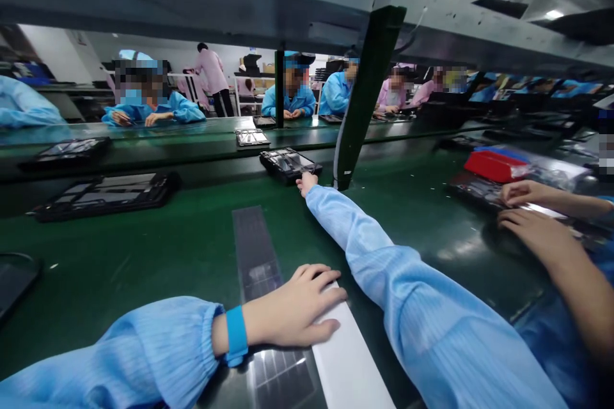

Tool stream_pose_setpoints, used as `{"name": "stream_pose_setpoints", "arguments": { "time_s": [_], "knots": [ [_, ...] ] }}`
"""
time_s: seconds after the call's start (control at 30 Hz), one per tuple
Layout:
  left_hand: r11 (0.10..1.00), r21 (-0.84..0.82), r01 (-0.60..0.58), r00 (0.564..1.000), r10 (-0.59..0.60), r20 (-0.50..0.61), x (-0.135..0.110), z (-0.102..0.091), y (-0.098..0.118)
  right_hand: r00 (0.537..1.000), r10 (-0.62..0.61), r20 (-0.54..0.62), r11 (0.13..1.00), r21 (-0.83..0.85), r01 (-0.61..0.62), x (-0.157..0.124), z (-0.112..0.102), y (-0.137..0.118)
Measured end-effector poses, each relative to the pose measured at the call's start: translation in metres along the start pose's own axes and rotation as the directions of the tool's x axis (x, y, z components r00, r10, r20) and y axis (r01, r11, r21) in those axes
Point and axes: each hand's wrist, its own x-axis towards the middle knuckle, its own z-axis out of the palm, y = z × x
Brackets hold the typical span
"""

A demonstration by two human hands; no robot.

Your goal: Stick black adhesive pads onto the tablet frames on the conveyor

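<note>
My left hand (300,307), with a blue band at the wrist, lies palm down with its fingers spread. Its fingertips rest on a long white strip (352,358), which looks like paper or card. Under and beside that hand runs a clear plastic sheet (255,236) with a printed or cut pattern, partly covered by the hand and wrist. Stretched far forward, my right hand (307,183) has its fingers curled at the near right corner of a black tray (283,174). A flat device part with metal-looking pieces sits in this tray.
More black trays (108,198) stand along the belt at left. A green post (367,99) rises just right of my right hand, under an overhead beam (192,3). At right, a co-worker's hands (542,223) work near a red box (494,165). Several people sit across the line.
</note>
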Motion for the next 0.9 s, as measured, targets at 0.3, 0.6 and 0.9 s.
{"name": "stream_pose_setpoints", "arguments": {
  "time_s": [0.3,0.6,0.9],
  "knots": [
    [0.999,-0.054,0.002,1.000,-0.003,-0.020,0.000,0.004,-0.004,0.945,0.047,0.325,0.957,0.257,-0.136,-0.017,0.011,-0.011],
    [0.994,-0.102,0.039,0.999,-0.038,0.012,0.000,0.001,-0.003,0.875,0.036,0.482,0.899,0.366,-0.239,-0.125,-0.089,-0.002],
    [0.987,-0.091,0.132,0.990,-0.135,-0.033,-0.011,-0.008,-0.014,0.887,0.253,0.387,0.886,0.275,-0.373,-0.239,-0.213,0.058]
  ]
}}
